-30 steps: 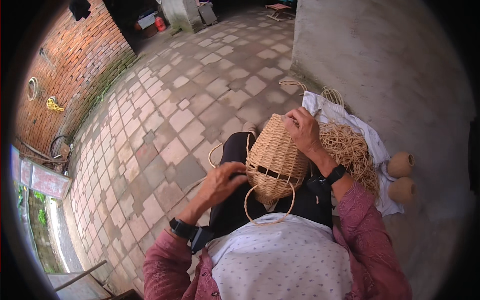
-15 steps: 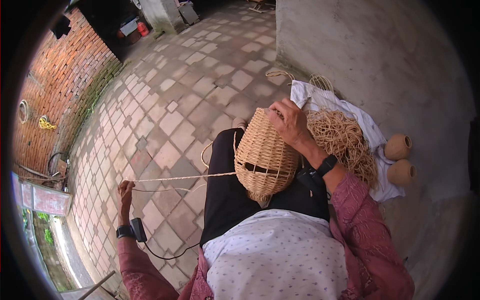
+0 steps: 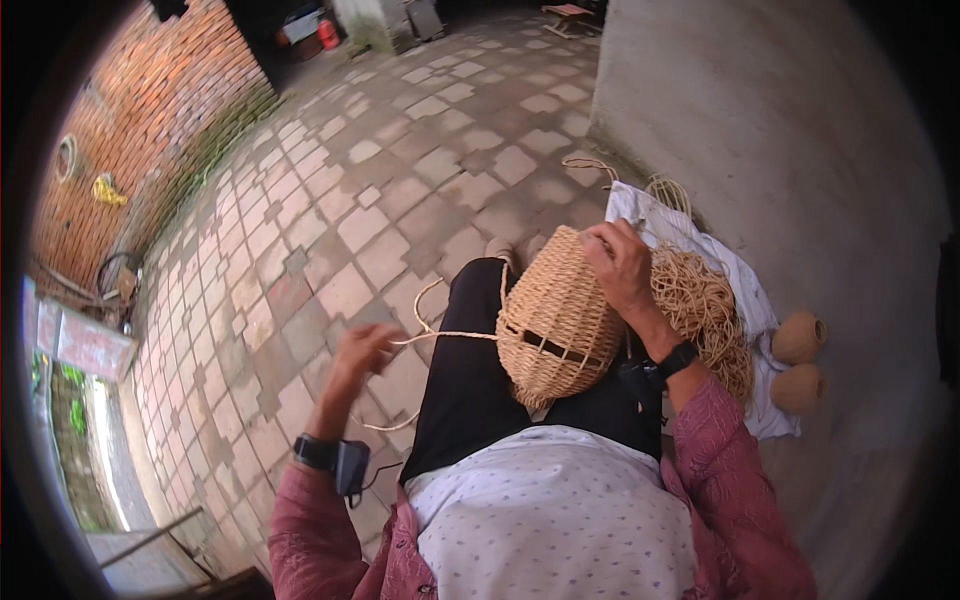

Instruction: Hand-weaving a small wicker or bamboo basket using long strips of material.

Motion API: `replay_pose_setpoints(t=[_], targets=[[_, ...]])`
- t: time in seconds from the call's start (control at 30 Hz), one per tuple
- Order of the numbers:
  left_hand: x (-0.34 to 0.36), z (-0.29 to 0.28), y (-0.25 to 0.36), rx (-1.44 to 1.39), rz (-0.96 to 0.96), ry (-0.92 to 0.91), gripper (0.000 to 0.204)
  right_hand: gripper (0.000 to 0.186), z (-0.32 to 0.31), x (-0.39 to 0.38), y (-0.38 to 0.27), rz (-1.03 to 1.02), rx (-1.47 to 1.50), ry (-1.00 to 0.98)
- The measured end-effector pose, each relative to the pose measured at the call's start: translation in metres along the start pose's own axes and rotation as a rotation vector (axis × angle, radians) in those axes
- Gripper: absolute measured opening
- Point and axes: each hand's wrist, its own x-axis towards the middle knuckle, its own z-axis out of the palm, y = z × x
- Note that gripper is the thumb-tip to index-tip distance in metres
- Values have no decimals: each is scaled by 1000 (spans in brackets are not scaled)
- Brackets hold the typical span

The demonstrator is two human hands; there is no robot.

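Head view: right hand (image 3: 622, 268) grips woven basket (image 3: 555, 320).

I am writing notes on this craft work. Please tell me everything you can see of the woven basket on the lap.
The woven basket is tan, rounded, of wicker-like strands, with a row of slots near its wider end. It lies tilted on the person's black-clad lap. The right hand grips its upper edge; a loose strand runs from it to the left hand.

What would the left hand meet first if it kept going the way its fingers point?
Likely nothing but the paving stones: the left hand, holding the cane strand, points up and away from the woven basket. Depth is unclear.
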Motion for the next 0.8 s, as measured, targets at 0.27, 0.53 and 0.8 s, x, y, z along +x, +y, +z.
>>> replay_pose_setpoints(t=[0.27,0.53,0.8], targets=[[-18,113,10,-965,-184,-308,25,16,-3,-4,-6,59,76,-37],[21,2,5,-1117,289,149,32,20,-7,-5,-5,57,72,-24],[-23,86,27,-585,86,-199,16,19,-7,-5,-6,52,62,-50]])
